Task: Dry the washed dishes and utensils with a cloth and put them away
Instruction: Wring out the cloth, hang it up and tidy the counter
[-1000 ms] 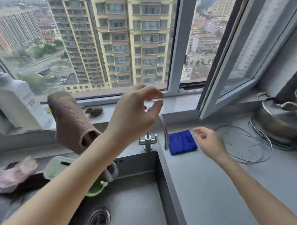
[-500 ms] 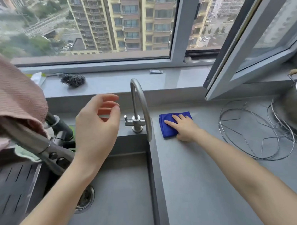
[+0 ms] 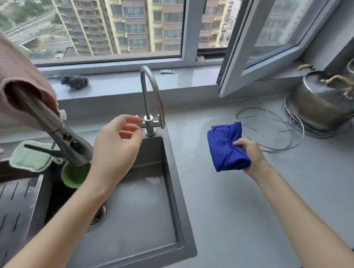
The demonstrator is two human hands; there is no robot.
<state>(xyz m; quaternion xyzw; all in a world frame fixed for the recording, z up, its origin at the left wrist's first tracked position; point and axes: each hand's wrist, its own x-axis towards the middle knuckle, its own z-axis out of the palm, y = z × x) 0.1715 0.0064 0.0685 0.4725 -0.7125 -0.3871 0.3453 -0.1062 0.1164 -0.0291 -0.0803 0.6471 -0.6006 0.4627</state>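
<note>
Blue cloth (image 3: 226,146): bunched and folded, and it is being gripped at its right edge by the right hand (image 3: 249,153). The fingers are curling into the fabric and the thumb is hidden behind it. The cloth is hanging over the grey countertop (image 3: 255,211); I cannot tell whether its lower edge is touching the surface.

Beyond the right hand, a tangle of wire racks (image 3: 272,126) is lying on the counter. Farther out to that hand's right, a lidded steel pot (image 3: 321,100) is sitting on more wire.

Left hand (image 3: 116,152): it is hovering over the sink (image 3: 135,225) with fingers and thumb apart and loosely curved, holding nothing. Its fingertips are reaching just beside the side lever of the small gooseneck faucet (image 3: 150,98); contact is not resolvable.

To the left of that hand, a pull-out sprayer head (image 3: 57,130) is angling down toward the basin, with a pink cloth (image 3: 13,69) draping over its neck. Below the sprayer, a green pad (image 3: 30,157) is resting at the sink's edge.

Beyond the left hand, a steel scourer (image 3: 75,81) is lying on the window sill (image 3: 120,85).
</note>
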